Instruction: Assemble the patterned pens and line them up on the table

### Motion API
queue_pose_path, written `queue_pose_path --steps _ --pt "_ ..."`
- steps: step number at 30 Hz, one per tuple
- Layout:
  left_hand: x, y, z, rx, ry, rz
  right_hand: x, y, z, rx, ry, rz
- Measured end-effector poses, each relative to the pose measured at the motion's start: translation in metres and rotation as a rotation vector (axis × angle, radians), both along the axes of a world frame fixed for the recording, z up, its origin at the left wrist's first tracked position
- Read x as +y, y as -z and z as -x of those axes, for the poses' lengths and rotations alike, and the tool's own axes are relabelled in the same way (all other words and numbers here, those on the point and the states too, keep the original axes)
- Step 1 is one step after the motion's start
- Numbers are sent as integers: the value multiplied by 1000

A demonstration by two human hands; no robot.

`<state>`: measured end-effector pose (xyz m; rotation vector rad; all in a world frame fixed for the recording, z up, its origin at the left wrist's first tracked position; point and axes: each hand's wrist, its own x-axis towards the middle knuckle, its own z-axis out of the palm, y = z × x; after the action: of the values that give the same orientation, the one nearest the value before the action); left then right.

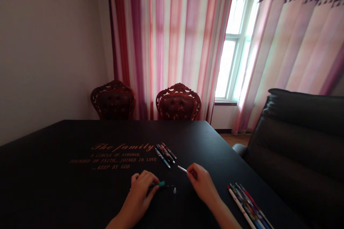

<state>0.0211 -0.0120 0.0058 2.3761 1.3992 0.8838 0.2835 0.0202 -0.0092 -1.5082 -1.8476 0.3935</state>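
Over the black table (53,186), my left hand (143,188) is closed around a dark pen part with a green end (161,184); a thin dark tip points right from it. My right hand (199,179) pinches a slim white pen piece (182,168), which points up and left. Between the hands lies a small clear piece (174,190). Beyond them, several patterned pens (166,153) lie side by side, with a light blue pen (162,158) at their left.
At the lower right lies another group of several pens (248,204). Two carved chairs (178,105) stand behind the table's far edge. A black leather armchair (301,150) is at the right. Gold lettering (115,157) marks the tabletop.
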Motion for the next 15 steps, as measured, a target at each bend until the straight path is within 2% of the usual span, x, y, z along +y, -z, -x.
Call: queue_pose_path --steps 6,10,15 --pt "-2 5 0 -166 -97 87 -24 -24 31 147 -182 -35" --pt "-4 2 -1 -228 -112 140 -35 -32 40 137 -208 -24" --pt "-5 2 -2 -254 -128 159 -35 -34 38 122 -222 -33"
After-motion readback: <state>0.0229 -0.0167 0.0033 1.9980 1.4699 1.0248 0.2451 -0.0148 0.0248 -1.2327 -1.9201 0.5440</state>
